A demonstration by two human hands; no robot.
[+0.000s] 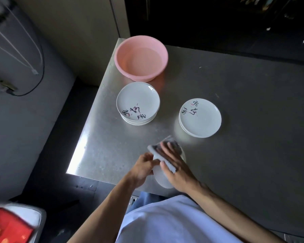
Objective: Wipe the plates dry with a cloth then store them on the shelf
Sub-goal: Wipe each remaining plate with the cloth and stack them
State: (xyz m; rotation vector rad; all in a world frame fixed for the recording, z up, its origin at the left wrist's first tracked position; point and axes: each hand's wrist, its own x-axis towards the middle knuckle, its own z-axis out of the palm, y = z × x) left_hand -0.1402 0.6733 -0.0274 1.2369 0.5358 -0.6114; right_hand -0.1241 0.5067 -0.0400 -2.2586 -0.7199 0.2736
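Observation:
My left hand (pixel 142 168) grips the left rim of a white plate (pixel 161 179), held tilted over the near edge of the steel table (pixel 104 146). My right hand (pixel 175 163) presses a grey and white cloth (pixel 170 168) flat against that plate's upper face. Most of the plate is hidden under the cloth and hand. A stack of several white plates with black calligraphy (pixel 138 103) sits on the table to the left. A lower stack of the same plates (pixel 200 118) lies to the right.
A pink plastic basin (pixel 118 55) stands at the table's far left corner, behind the left stack. Left of the table the floor drops away beside a grey wall with cables. A red and white object (pixel 11 225) is at the lower left.

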